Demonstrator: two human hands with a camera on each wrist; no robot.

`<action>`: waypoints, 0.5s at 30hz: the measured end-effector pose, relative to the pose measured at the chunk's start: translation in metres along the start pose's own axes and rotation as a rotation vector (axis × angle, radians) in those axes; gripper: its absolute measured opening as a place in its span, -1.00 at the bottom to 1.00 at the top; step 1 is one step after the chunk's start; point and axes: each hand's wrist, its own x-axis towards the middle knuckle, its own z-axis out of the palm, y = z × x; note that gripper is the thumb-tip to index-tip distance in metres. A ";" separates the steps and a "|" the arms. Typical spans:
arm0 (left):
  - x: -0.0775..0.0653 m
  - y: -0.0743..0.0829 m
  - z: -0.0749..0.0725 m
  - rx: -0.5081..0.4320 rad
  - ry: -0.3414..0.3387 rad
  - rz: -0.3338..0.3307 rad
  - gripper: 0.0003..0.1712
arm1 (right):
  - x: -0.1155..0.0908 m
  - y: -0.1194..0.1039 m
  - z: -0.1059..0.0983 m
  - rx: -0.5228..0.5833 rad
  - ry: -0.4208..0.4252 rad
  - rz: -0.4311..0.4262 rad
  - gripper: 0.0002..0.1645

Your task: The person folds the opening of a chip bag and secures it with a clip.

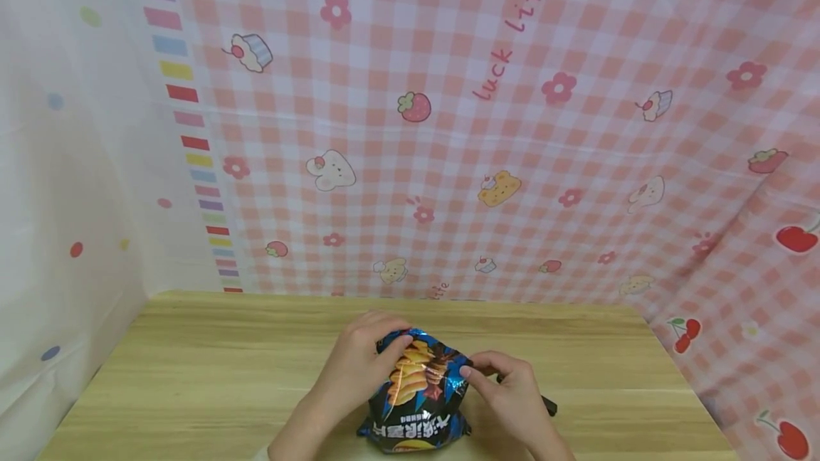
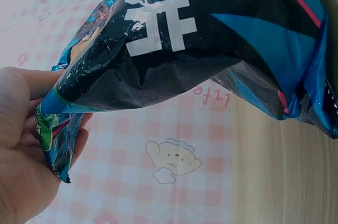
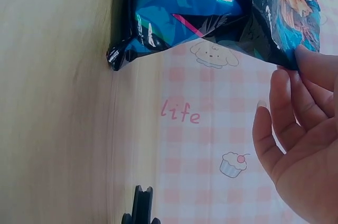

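A black and blue bag of chips (image 1: 419, 393), printed with wavy chips and white lettering, stands on the table with its lettering upside down in the head view. My left hand (image 1: 361, 358) grips the bag's upper left edge, thumb on the front; in the left wrist view the folded edge of the bag lies between thumb and fingers. At the upper right corner, my right hand (image 1: 509, 393) pinches the bag between thumb and index finger. The right wrist view shows its other fingers (image 3: 269, 134) loosely bent below that corner. The bag looks puffed out in the middle.
A slim black object (image 1: 549, 405) lies on the wooden table (image 1: 243, 375), partly hidden behind my right hand; its pronged end (image 3: 141, 203) shows in the right wrist view. Pink checked cloth (image 1: 384, 148) hangs behind and at the right, white cloth (image 1: 64, 176) at the left.
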 end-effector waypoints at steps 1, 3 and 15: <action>0.000 0.000 0.000 -0.004 0.004 0.007 -0.83 | 0.000 0.000 0.000 -0.001 0.000 -0.005 -0.84; 0.000 0.000 0.001 -0.014 0.010 0.018 -0.84 | -0.001 0.001 -0.001 -0.007 -0.001 -0.014 -0.84; 0.000 -0.002 0.003 -0.040 0.035 0.066 -0.84 | -0.002 0.004 -0.006 0.014 0.023 -0.123 -0.83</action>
